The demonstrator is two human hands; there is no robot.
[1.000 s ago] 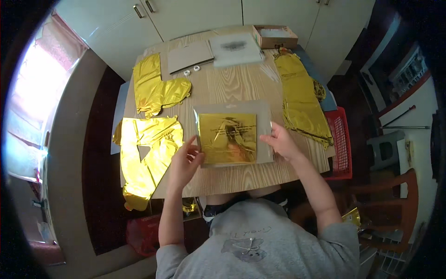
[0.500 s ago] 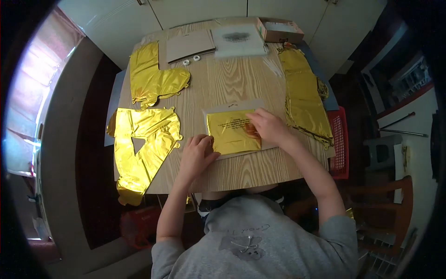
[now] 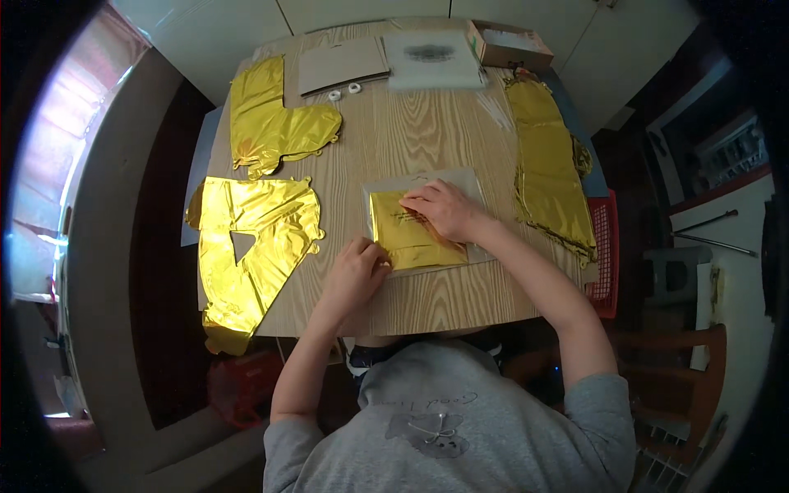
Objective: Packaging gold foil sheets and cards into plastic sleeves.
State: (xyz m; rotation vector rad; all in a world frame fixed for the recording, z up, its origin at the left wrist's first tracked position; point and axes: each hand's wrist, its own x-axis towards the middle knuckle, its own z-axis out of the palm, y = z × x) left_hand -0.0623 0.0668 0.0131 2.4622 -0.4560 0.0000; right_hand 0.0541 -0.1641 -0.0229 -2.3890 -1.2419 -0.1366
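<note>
Two bare hands are working at one flat package on the wooden table point(image 3: 427, 135), as the head view is showing.

Head view, package: folded gold foil point(image 3: 403, 251) is lying in a clear bag point(image 3: 380, 184) near the front edge of the table. The bag's margin is extending beyond the foil at the top and on the right. The long axis of the foil is running roughly left to right across the person's front, with its right end sitting slightly farther from the body.

Head view, left hand point(image 3: 359, 264): this hand is resting at the lower left corner of the foil, with its fingers curling inward. The fingertips are partly facing away from the camera, so whether they are pinching the edge or only bracing it cannot be told.

Head view, right hand point(image 3: 441, 210): this hand is lying palm down across the upper right part of the foil, its fingers bending, keeping close together and pointing left. The surface beneath is staying hidden; a pinch cannot be confirmed.

Head view, governing relation: the foil is extending rightward from the left hand and is lying beneath the right hand. The left hand is standing nearer to the lower left corner; the right hand is covering the upper side. The two hands are standing apart diagonally, with printed foil showing between them.

Head view, surroundings: a gold foil shape with a triangular opening point(image 3: 279, 205) is lying left of the package, and a gold foil stack point(image 3: 552, 164) is lying to its right.
</note>
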